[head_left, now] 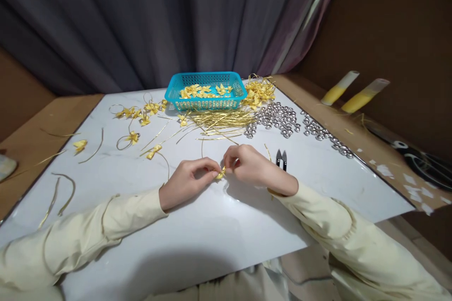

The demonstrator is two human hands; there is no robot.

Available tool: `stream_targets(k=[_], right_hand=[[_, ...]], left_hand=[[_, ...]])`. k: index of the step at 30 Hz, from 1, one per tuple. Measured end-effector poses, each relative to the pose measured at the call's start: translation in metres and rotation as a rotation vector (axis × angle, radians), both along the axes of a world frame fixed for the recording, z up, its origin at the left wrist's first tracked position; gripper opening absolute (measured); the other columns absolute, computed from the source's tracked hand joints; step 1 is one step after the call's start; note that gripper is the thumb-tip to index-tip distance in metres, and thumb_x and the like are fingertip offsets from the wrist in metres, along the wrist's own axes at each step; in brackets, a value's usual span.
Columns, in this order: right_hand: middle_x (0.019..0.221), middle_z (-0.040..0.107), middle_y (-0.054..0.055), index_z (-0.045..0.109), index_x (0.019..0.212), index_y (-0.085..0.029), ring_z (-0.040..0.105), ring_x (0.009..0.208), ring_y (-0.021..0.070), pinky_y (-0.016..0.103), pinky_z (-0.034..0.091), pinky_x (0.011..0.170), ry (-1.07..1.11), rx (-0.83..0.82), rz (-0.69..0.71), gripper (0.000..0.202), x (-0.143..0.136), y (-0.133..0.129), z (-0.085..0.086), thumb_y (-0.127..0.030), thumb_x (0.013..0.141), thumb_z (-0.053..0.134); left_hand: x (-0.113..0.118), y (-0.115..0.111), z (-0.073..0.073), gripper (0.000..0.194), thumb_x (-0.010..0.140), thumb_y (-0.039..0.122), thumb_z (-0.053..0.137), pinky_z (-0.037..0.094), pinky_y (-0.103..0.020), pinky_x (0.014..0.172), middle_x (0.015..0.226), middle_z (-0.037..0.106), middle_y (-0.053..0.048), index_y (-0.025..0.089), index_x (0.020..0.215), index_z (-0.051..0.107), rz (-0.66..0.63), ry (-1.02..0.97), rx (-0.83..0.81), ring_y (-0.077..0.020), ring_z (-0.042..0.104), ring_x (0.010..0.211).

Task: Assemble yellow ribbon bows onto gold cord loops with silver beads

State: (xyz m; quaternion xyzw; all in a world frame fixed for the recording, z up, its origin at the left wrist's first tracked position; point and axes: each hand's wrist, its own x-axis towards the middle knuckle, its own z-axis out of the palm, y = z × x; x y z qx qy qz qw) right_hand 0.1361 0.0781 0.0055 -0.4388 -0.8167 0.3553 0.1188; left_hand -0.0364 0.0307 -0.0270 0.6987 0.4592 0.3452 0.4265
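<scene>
Between my two hands, just above the white tabletop, is a small yellow ribbon bow [221, 174]. My left hand [192, 178] pinches its left side between thumb and forefinger. At its right side my right hand [247, 164] is closed, fingertips pressed together at the bow; fine detail there is too small to make out. Beyond my hands lies a bundle of gold twist ties [222, 121]. Another yellow bow [154, 152] rests on the table to the left of them.
A blue basket [170, 94] with yellow bows stands at the back, beside a heap of tied bows [259, 90]. Silver rings [278, 117] spread to the right. Black thread snips [281, 160] lie near my right wrist. Scissors [406, 150] and two yellow-white tubes [365, 95] sit farther right.
</scene>
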Motion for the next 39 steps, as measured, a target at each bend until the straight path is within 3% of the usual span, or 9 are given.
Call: stream_targets(k=[7, 14, 24, 31, 35, 39], right_hand=[[0.071, 0.064, 0.006, 0.057, 0.056, -0.013, 0.054, 0.061, 0.0122, 0.022, 0.038, 0.054, 0.020, 0.022, 0.021, 0.015, 0.000, -0.001, -0.004, -0.002, 0.055, 0.046], [0.075, 0.062, 0.006, 0.057, 0.058, -0.012, 0.052, 0.061, 0.0111, 0.022, 0.037, 0.054, 0.034, 0.051, 0.052, 0.015, 0.001, -0.001, -0.006, -0.001, 0.056, 0.048], [0.075, 0.063, 0.006, 0.060, 0.059, -0.012, 0.054, 0.066, 0.0124, 0.022, 0.038, 0.057, 0.006, 0.054, 0.093, 0.016, 0.002, -0.001, 0.001, 0.000, 0.058, 0.048], [0.076, 0.063, 0.006, 0.059, 0.058, -0.012, 0.055, 0.065, 0.0124, 0.022, 0.039, 0.058, 0.026, 0.048, 0.105, 0.015, 0.003, 0.000, 0.002, 0.000, 0.059, 0.050], [0.082, 0.062, 0.007, 0.059, 0.058, -0.013, 0.057, 0.072, 0.0138, 0.022, 0.042, 0.062, 0.031, 0.043, 0.168, 0.017, 0.005, 0.001, 0.004, 0.002, 0.058, 0.050], [0.090, 0.060, 0.007, 0.058, 0.057, -0.013, 0.057, 0.078, 0.0142, 0.023, 0.043, 0.067, 0.027, 0.038, 0.157, 0.019, 0.008, 0.004, 0.008, 0.005, 0.059, 0.050]], left_hand=[[0.002, 0.000, 0.004, 0.012, 0.081, 0.022, 0.052, 0.047, -0.027, 0.073, 0.081, 0.066, -0.005, 0.015, 0.084, 0.061, 0.019, 0.059, 0.024, -0.0152, 0.061, 0.076], [0.004, -0.004, 0.005, 0.015, 0.074, 0.024, 0.063, 0.047, -0.023, 0.068, 0.079, 0.064, -0.002, 0.016, 0.086, 0.059, 0.045, 0.089, 0.049, -0.0123, 0.058, 0.070], [-0.001, -0.005, -0.001, 0.008, 0.082, 0.023, 0.058, 0.045, -0.022, 0.065, 0.081, 0.068, -0.002, 0.018, 0.085, 0.063, 0.037, 0.230, 0.292, -0.0122, 0.060, 0.068], [-0.001, -0.003, -0.002, 0.015, 0.077, 0.028, 0.063, 0.043, -0.029, 0.073, 0.083, 0.067, -0.004, 0.019, 0.088, 0.060, 0.014, 0.295, 0.340, -0.0167, 0.058, 0.077], [0.001, -0.001, 0.001, 0.014, 0.075, 0.029, 0.064, 0.039, -0.033, 0.078, 0.081, 0.065, -0.003, 0.020, 0.084, 0.060, 0.047, 0.326, 0.311, -0.0186, 0.056, 0.081], [0.001, 0.004, 0.003, 0.016, 0.077, 0.033, 0.060, 0.041, -0.031, 0.076, 0.081, 0.064, -0.004, 0.017, 0.082, 0.061, 0.155, 0.145, 0.097, -0.0181, 0.057, 0.079]])
